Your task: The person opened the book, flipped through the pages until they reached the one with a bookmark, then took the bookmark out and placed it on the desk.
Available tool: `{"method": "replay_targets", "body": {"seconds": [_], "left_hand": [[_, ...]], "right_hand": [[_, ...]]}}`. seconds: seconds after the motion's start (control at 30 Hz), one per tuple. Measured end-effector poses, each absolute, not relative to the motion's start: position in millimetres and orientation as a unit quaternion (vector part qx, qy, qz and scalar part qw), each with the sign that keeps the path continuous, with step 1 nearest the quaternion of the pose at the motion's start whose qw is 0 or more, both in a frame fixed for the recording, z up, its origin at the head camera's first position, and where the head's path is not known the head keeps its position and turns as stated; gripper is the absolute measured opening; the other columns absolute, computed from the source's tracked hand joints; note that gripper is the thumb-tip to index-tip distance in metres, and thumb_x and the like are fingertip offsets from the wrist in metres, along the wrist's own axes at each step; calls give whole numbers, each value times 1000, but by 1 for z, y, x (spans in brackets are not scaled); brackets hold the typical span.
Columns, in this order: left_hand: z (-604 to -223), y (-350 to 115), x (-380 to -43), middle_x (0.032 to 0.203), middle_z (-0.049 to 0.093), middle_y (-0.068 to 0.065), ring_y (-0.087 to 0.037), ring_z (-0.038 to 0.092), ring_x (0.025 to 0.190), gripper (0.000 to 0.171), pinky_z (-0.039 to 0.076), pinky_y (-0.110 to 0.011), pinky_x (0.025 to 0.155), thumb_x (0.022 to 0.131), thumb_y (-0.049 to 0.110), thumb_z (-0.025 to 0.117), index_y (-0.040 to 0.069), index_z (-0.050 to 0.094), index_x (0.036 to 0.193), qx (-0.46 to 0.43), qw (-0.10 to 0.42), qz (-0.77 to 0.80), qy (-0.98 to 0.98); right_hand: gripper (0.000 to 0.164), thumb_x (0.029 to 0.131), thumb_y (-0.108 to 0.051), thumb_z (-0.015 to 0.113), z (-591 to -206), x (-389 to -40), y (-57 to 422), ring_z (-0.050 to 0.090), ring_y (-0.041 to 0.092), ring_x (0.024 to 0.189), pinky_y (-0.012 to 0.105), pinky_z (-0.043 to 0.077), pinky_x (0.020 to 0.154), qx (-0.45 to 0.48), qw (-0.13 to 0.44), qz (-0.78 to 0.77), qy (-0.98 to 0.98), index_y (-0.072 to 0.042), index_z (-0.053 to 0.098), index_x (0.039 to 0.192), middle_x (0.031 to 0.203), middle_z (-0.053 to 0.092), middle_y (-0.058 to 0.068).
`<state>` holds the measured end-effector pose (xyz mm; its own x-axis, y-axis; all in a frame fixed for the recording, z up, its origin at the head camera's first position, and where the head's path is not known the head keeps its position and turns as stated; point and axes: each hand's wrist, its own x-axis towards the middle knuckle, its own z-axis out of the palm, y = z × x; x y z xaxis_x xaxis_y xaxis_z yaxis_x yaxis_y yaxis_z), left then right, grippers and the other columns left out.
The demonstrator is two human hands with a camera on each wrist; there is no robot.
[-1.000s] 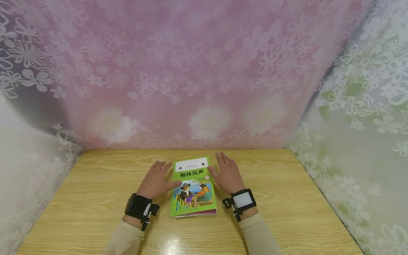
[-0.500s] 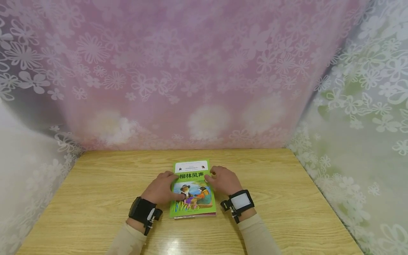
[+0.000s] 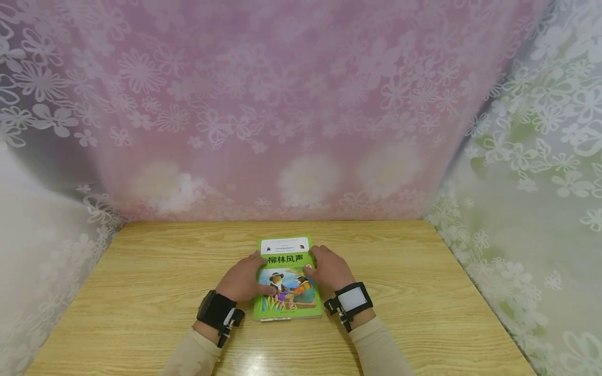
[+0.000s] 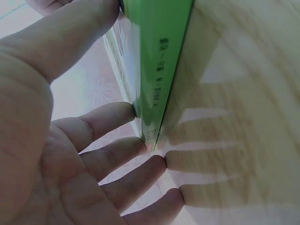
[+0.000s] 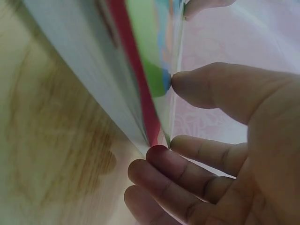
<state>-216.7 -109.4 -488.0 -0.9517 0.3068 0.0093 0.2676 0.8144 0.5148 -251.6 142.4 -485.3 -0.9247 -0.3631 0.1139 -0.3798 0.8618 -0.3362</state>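
A green paperback book [image 3: 286, 292] lies on the table, its cover showing two animals in a boat. My left hand [image 3: 241, 279] is at its left side. The left thumb rests on the cover, while in the left wrist view the index fingertip meets the edge of the green spine [image 4: 161, 61] and the lower fingers touch the tabletop. On the other side, my right hand [image 3: 332, 270] touches the upper right of the book with its thumb on the cover. In the right wrist view its other fingers, slightly bent, lie around the page corner, where a red page [image 5: 140, 93] shows under the cover.
The book lies on a wood-grain table [image 3: 423, 292]. Pink floral cloth [image 3: 282, 104] hangs behind its far edge, and pale floral cloth [image 3: 541, 209] flanks the right side. A black wrist strap with a camera [image 3: 218, 313] sits on each wrist.
Both hands have moved in against the book. The right fingers were spread straight beyond its edge and have drawn back onto it. The purple strip under the cover's lower edge no longer shows.
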Motion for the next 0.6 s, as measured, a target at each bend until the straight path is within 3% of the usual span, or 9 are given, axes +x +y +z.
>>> {"method": "replay_targets", "body": {"seconds": [0.33, 0.6], "left_hand": [[-494, -108, -218, 149, 34, -20, -37, 38, 132, 84, 41, -47, 97, 72, 51, 79, 6, 53, 137, 148, 24, 261, 954], [-497, -103, -216, 149, 33, -20, -40, 36, 132, 82, 39, -50, 98, 77, 55, 73, 9, 50, 142, 159, 8, 244, 957]], "right_hand": [[47, 89, -30, 66, -483, -253, 142, 46, 13, 62, 26, 39, 52, 197, 23, 206, -958, -7, 56, 129, 92, 47, 2], [43, 91, -25, 64, -472, -250, 143, 45, 13, 63, 26, 39, 52, 193, 33, 239, -951, -6, 56, 129, 90, 46, 3]]}}
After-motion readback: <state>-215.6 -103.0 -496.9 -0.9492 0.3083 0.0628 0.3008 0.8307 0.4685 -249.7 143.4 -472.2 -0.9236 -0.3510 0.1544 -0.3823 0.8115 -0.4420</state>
